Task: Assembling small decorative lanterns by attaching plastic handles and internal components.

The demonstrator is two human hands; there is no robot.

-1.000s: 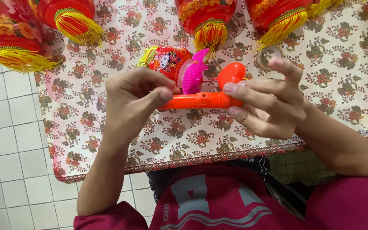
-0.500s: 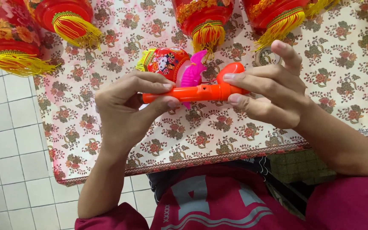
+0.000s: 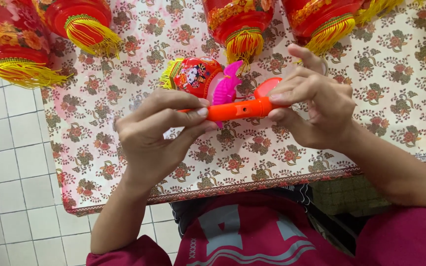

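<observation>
A: Two hands on one toy here. The left hand (image 3: 156,135) pinches the near end of a bright orange plastic stick handle (image 3: 235,111) between thumb and fingers, and the right hand (image 3: 316,111) is closed round the far end, where the handle widens into a round orange cap.

B: And the handle lies level, crosswise, held up above the table and not resting on it. Just behind it sits a small red plastic lantern with a cartoon figure on its side and a yellow fringe (image 3: 193,76), with a pink plastic piece (image 3: 227,83) standing between lantern and handle.

A: Whether that pink piece joins the handle, one cannot tell; it overlaps it from this angle.

B: Underneath is a tablecloth printed with red and green flowers on cream (image 3: 395,88), its patterned border running along the near edge.

A: Along the far side lie four larger red lanterns with gold trim and yellow tassels (image 3: 242,29), well apart from both hands.

B: At the left, pale square floor tiles (image 3: 6,172). At the bottom, the person's dark red shirt with pale lettering (image 3: 242,236).
</observation>
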